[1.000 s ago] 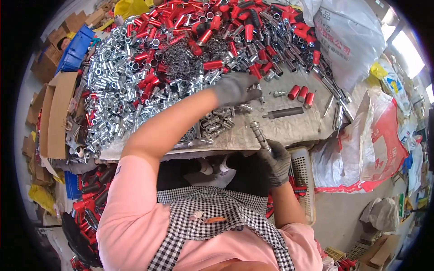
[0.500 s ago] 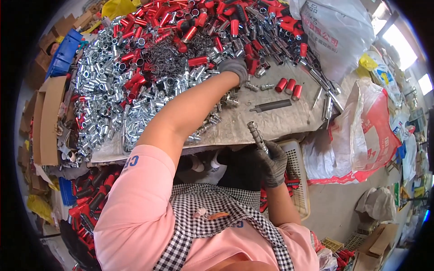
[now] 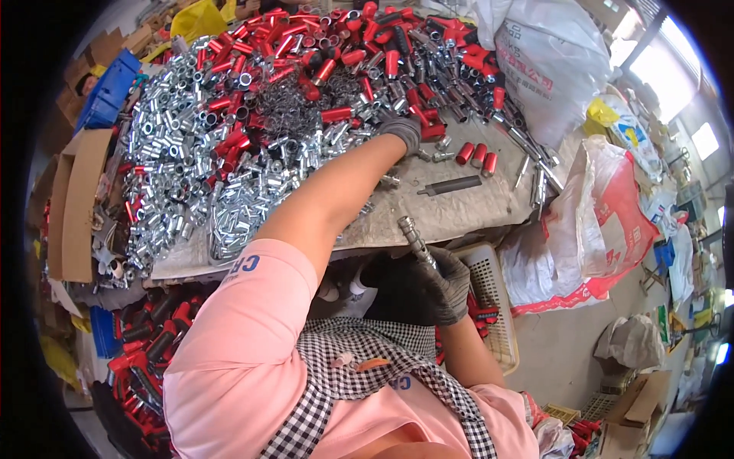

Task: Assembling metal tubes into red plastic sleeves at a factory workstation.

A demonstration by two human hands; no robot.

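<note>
The right hand (image 3: 446,284), gloved in dark grey, sat low in the centre of the frame, just below the near edge of the tabletop (image 3: 459,210), and was closed around a slim metal rod (image 3: 413,236). The rod's long axis ran up and slightly left out of the fist, its knurled tip rising just over the tabletop's edge. The left hand (image 3: 404,130), also gloved, lay well apart from it toward the upper centre, the bare forearm stretched diagonally across the tabletop. Its fingers curled down at the edge of the heap of red and silver sleeves (image 3: 252,115), but whether they gripped one could not be told. Three loose red caps (image 3: 477,155) and a dark rod (image 3: 451,186) lay between the hands, nearer the left.
</note>
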